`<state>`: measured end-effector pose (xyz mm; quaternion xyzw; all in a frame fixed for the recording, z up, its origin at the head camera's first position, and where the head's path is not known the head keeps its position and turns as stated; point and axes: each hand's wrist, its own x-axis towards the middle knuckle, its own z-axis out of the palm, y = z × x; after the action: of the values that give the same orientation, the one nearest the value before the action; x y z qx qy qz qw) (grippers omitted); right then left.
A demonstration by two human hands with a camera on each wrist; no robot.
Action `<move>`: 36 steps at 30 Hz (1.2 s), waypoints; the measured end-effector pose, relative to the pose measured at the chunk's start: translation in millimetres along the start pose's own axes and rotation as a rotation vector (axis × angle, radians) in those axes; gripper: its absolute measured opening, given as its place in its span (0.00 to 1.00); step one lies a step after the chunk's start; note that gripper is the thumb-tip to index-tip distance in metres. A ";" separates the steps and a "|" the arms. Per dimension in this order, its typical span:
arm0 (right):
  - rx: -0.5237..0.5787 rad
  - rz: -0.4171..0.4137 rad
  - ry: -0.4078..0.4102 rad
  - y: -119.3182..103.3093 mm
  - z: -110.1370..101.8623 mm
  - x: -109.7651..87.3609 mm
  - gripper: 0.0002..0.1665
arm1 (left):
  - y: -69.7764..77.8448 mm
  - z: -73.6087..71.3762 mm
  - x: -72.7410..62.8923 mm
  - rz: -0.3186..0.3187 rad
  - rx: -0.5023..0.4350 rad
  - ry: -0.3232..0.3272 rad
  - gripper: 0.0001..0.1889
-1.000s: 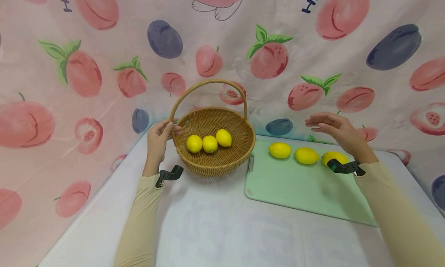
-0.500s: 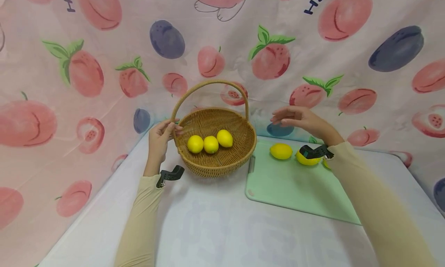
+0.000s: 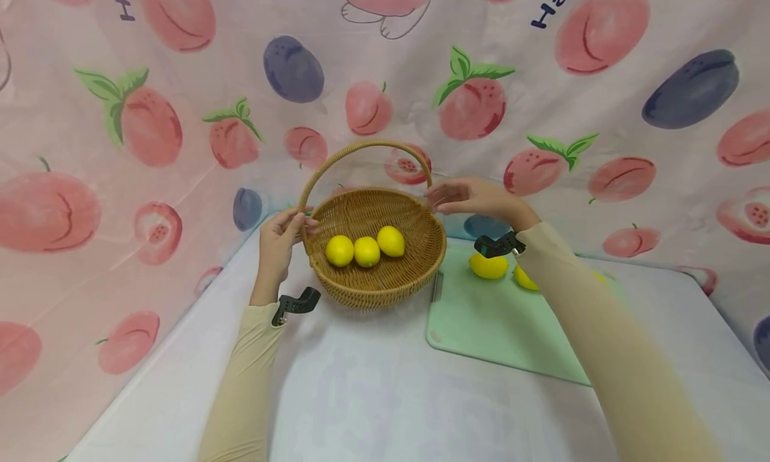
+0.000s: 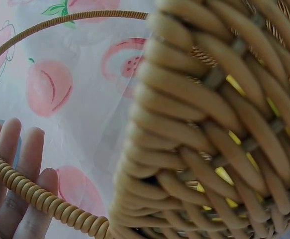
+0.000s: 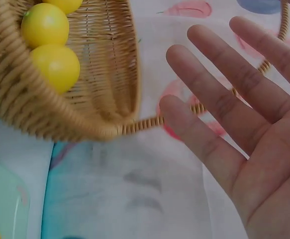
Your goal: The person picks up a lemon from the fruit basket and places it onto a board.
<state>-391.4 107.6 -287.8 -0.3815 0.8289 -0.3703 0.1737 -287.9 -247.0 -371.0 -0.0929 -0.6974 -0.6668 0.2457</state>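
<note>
A wicker basket [image 3: 379, 288] with a tall arched handle [image 3: 367, 144] stands on the table. Three yellow lemons [image 3: 367, 252] lie inside it. My left hand [image 3: 278, 238] is at the left foot of the handle. In the left wrist view its fingers [image 4: 33, 149] extend nearly straight behind the handle; the thumb is out of that view. My right hand [image 3: 475, 198] reaches over to the right foot of the handle. Its fingers [image 5: 204, 74] are spread and straight, with the handle beyond them in the right wrist view; contact cannot be made out.
A pale green cutting board [image 3: 481, 328] lies right of the basket. On it are more lemons [image 3: 488, 266], partly covered by my right forearm [image 3: 589, 315]. A fruit-printed cloth [image 3: 373, 61] hangs close behind the basket. White cloth [image 3: 385, 382] covers the table.
My right hand has moved left from above the lemons on the board to the right side of the basket handle. The left hand and the basket have stayed in place.
</note>
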 end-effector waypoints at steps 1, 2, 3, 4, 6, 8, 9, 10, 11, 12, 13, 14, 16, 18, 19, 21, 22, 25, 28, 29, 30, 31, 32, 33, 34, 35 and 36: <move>-0.014 0.004 -0.002 -2.6 1.3 4.3 0.24 | 0.1 0.2 0.0 -0.003 0.001 -0.001 0.21; -0.021 0.003 -0.008 -5.2 2.5 9.1 0.23 | 0.2 0.5 0.1 -0.003 0.001 -0.001 0.21; -0.021 -0.003 -0.015 -7.3 3.9 14.0 0.23 | 0.0 0.5 0.4 -0.003 0.002 0.000 0.21; -0.020 -0.005 -0.023 -9.5 5.3 19.3 0.22 | 0.0 0.4 0.5 -0.003 0.004 0.001 0.21; 0.011 -0.008 -0.044 -11.7 8.8 30.4 0.22 | -0.2 0.2 0.7 0.000 0.001 0.001 0.22; 0.031 -0.016 -0.060 -12.8 12.9 41.3 0.22 | -0.3 0.0 1.1 0.003 -0.004 0.004 0.22; 0.039 -0.018 -0.065 -12.8 15.0 46.4 0.22 | -0.3 0.1 1.2 0.004 -0.007 0.006 0.22; 0.048 -0.016 -0.070 -13.1 17.3 51.4 0.22 | 0.0 0.3 1.2 0.005 -0.009 0.006 0.21; 0.053 -0.013 -0.073 -13.2 19.7 56.0 0.22 | 0.2 0.3 1.3 0.006 -0.013 0.006 0.21; 0.048 -0.009 -0.073 -13.9 22.1 60.1 0.22 | 0.3 0.4 1.5 0.007 -0.014 0.006 0.21; 0.052 -0.008 -0.072 -14.4 24.8 64.3 0.22 | 0.6 0.5 1.7 0.007 -0.015 0.008 0.21; 0.053 -0.006 -0.068 -14.7 27.5 68.3 0.22 | 0.8 0.6 1.8 0.007 -0.013 0.009 0.21; 0.073 -0.004 -0.060 -14.9 33.3 75.9 0.22 | 1.5 0.6 2.0 0.005 -0.010 0.012 0.21; 0.086 -0.008 -0.043 -14.7 39.1 82.6 0.22 | 2.0 0.5 2.2 0.002 -0.008 0.015 0.21; 0.096 -0.011 -0.034 -13.8 42.0 85.9 0.22 | 2.4 0.4 2.2 0.000 -0.007 0.015 0.22; 0.106 -0.019 -0.022 -12.2 47.5 91.8 0.22 | 3.2 0.2 2.2 -0.005 -0.007 0.014 0.22; 0.105 -0.024 -0.015 -10.6 49.9 94.8 0.22 | 3.6 0.0 2.2 -0.006 -0.005 0.013 0.22; 0.088 -0.027 -0.002 -6.1 57.1 102.2 0.22 | 5.1 -0.2 2.1 -0.006 -0.001 0.012 0.22; 0.070 -0.017 0.010 -0.8 63.5 106.8 0.22 | 6.3 -0.1 1.6 -0.008 0.002 0.014 0.21; 0.063 -0.014 0.011 0.7 65.8 107.4 0.22 | 6.4 -0.1 1.4 -0.011 0.002 0.012 0.21; 0.058 -0.010 0.012 3.0 67.8 108.0 0.22 | 6.3 -0.2 1.1 -0.013 0.003 0.008 0.20; 0.050 -0.007 0.014 4.7 70.0 108.0 0.21 | 6.3 0.1 0.8 -0.015 0.003 0.005 0.20; 0.051 0.000 0.016 6.6 72.0 107.7 0.21 | 6.2 0.5 0.5 -0.016 0.002 0.000 0.20; 0.043 0.003 0.017 9.5 74.4 108.0 0.21 | 5.8 0.6 0.2 -0.016 0.005 -0.006 0.20; 0.035 0.005 0.018 12.0 76.6 107.6 0.21 | 5.5 0.9 0.0 -0.016 0.008 -0.012 0.20; 0.027 0.007 0.018 14.6 78.5 107.6 0.21 | 5.1 1.3 -0.2 -0.016 0.011 -0.017 0.21; 0.024 0.012 0.017 16.5 80.1 107.0 0.21 | 5.0 1.7 -0.5 -0.014 0.015 -0.024 0.21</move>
<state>-423.4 -5.3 -354.0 -0.3713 0.8282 -0.3823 0.1735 -285.6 -244.7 -366.9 -0.0942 -0.7059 -0.6621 0.2334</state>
